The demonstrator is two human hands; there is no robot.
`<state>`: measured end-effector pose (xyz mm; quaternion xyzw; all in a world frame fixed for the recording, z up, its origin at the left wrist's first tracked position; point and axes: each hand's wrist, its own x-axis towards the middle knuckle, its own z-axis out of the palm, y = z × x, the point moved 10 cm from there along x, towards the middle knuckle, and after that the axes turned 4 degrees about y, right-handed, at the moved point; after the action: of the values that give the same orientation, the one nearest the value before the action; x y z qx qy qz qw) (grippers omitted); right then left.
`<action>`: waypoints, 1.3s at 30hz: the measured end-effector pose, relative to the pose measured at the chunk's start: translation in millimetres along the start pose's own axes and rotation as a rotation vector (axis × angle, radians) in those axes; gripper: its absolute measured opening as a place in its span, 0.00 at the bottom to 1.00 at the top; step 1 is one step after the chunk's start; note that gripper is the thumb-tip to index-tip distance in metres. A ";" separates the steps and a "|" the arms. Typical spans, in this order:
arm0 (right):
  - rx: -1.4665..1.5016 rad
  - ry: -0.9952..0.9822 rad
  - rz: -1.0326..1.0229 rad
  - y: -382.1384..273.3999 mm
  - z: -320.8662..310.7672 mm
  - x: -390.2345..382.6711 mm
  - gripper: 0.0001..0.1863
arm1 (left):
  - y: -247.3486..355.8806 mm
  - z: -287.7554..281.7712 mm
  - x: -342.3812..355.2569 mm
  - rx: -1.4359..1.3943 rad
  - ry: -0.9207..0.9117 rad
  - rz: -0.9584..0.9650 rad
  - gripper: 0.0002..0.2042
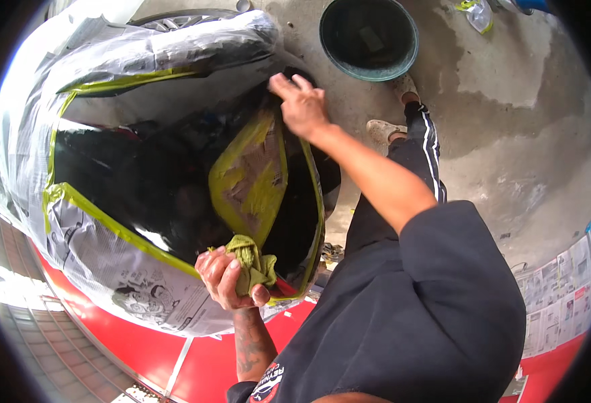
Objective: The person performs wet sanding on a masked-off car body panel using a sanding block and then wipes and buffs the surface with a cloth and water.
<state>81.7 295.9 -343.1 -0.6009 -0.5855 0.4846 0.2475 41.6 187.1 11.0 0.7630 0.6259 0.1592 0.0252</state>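
My left hand (232,279) grips a crumpled green cloth (253,262) at the lower right of a glossy black vehicle panel (148,174). My right hand (301,104) is at the panel's upper right with fingers apart and holding nothing; whether it touches the surface I cannot tell. Between my hands lies a teardrop-shaped section (245,181) covered in yellow-green tape and paper. Paper and plastic sheeting (121,282), edged with the same tape, wraps around the black panel.
A round dark green tub (368,70) stands on the wet concrete floor (483,168) beyond my feet. A small plastic bag (477,17) lies at the top right. Red surfaces (107,319) run along the bottom. Newspaper sheets (561,295) are at the right.
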 end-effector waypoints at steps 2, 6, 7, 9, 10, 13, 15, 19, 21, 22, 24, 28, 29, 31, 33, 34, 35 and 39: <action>0.149 0.093 -0.170 -57.6 -18.0 -16.0 0.29 | -0.7 -1.4 -1.6 0.018 -0.018 -0.013 0.24; 0.096 0.110 -0.123 -45.5 -23.3 -21.0 0.33 | 0.4 1.4 2.5 0.020 -0.063 -0.024 0.24; 0.042 0.086 -0.007 -6.2 -4.7 -17.9 0.33 | 1.0 4.0 3.6 0.014 -0.077 -0.027 0.24; -0.053 0.040 0.124 39.3 5.0 -29.4 0.32 | 0.3 0.3 1.6 0.031 -0.087 -0.029 0.23; -0.029 0.033 0.173 51.9 4.5 -30.9 0.32 | -0.1 2.0 1.3 0.042 -0.090 -0.024 0.23; -0.087 0.017 0.206 48.0 10.7 -20.1 0.32 | -2.4 1.9 -0.2 0.028 -0.081 -0.038 0.23; 0.006 0.046 0.083 23.1 9.4 -11.3 0.31 | -2.5 1.9 -0.2 0.040 -0.087 -0.040 0.23; 0.038 0.049 -0.017 10.2 -3.2 10.8 0.27 | -2.4 0.8 0.3 0.041 -0.096 -0.059 0.23; 0.106 0.044 -0.096 -17.3 -7.1 7.1 0.28 | -3.2 -0.1 1.9 0.029 -0.102 -0.081 0.22; 0.171 0.042 -0.157 -41.1 -17.7 1.5 0.29 | -3.9 -0.8 0.8 0.042 -0.094 -0.085 0.22; 0.169 0.028 -0.223 -77.0 -45.3 -4.1 0.31 | -2.8 2.9 4.2 0.015 -0.105 -0.079 0.22; 0.254 0.031 -0.450 -143.7 -81.6 -25.0 0.32 | 0.1 3.1 7.8 0.013 -0.119 -0.034 0.23; 0.277 0.025 -0.488 -156.9 -89.0 -29.3 0.32 | -1.3 2.2 8.3 0.024 -0.111 -0.036 0.23; 0.279 0.045 -0.574 -180.4 -98.6 -41.6 0.26 | -1.2 0.5 7.4 -0.011 -0.094 -0.025 0.23; 0.253 0.023 -0.643 -194.8 -106.3 -58.3 0.24 | -1.3 1.2 7.9 -0.019 -0.076 -0.023 0.23; 0.236 -0.004 -0.727 -205.1 -110.4 -73.3 0.23 | -1.2 -0.3 8.2 -0.026 -0.067 -0.023 0.23; 0.251 -0.045 -0.825 -214.7 -113.4 -93.9 0.23 | -3.4 -3.3 8.5 -0.059 -0.043 -0.055 0.19; 0.169 -0.041 -0.924 -227.3 -112.1 -95.9 0.23 | -2.8 -4.9 9.9 -0.077 -0.032 -0.059 0.18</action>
<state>89.0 279.3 -72.7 -0.2453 -0.7550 0.3812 0.4738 39.2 196.5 17.0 0.7453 0.6409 0.1701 0.0695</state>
